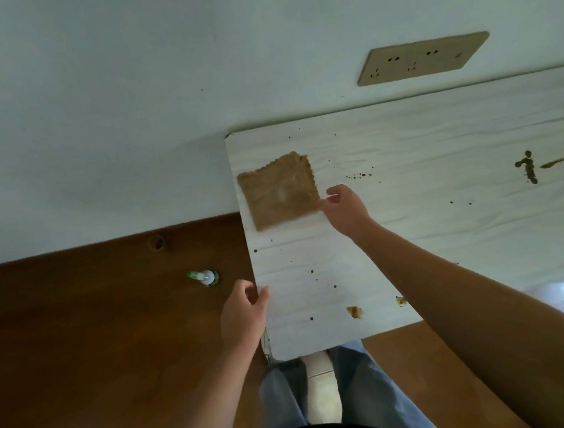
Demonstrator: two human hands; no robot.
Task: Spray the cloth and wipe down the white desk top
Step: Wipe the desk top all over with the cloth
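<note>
A square brown cloth [279,191] lies flat near the far left corner of the white desk top [409,224], which is spotted with dark brown stains. My right hand [346,210] is at the cloth's near right corner, fingers loosely curled and the thumb tip at the cloth's edge; it holds nothing. My left hand [243,313] is at the desk's left edge with loosely curled fingers, the thumb over the edge, and it too holds nothing. A white spray bottle [206,277] with a green label stands on the brown floor left of the desk.
A pale wall runs behind the desk with a beige socket plate [422,58] above it. Larger brown smears [528,167] mark the desk's right part, and two blotches [355,311] lie near its front edge. My legs and a shoe [321,386] are below the desk's near corner.
</note>
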